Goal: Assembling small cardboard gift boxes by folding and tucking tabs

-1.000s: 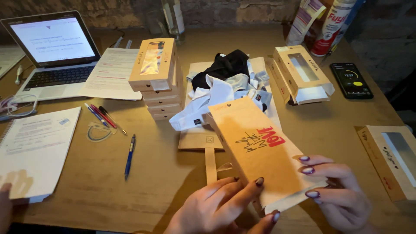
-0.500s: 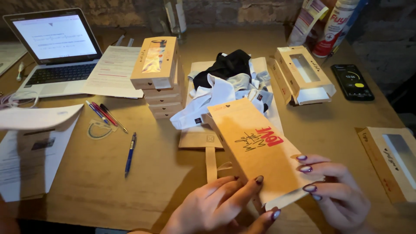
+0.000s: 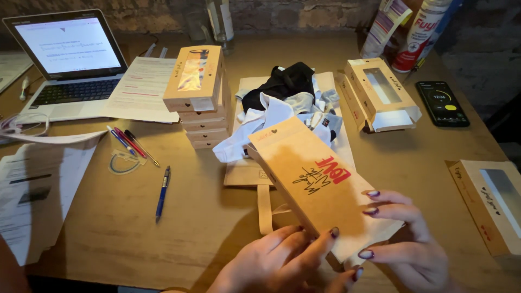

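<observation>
The left hand (image 3: 282,260) grips the near end of a long kraft box (image 3: 320,187) from below, fingers curled onto its top face. The right hand (image 3: 407,239) clamps the same end from the other side, fingertips (image 3: 372,193) pressed on the top face and the edge. The box is held above the table (image 3: 108,233), tilted, its far end pointing up and left toward a pile of clothes (image 3: 282,103).

The pile, black on top and white and grey below, lies on a flat kraft bag (image 3: 244,173) whose handle (image 3: 264,209) runs toward the hands. Just left of the pile stands a stack of boxes (image 3: 198,97), the top one with a window. Right of the pile lies an open box (image 3: 380,95), and beside it a phone (image 3: 442,103) with a lit screen. Another windowed box (image 3: 488,203) lies at the right edge.

Farther left lie a blue pen (image 3: 161,192), 3 more pens (image 3: 130,144), papers (image 3: 38,190) and an open laptop (image 3: 70,59).
</observation>
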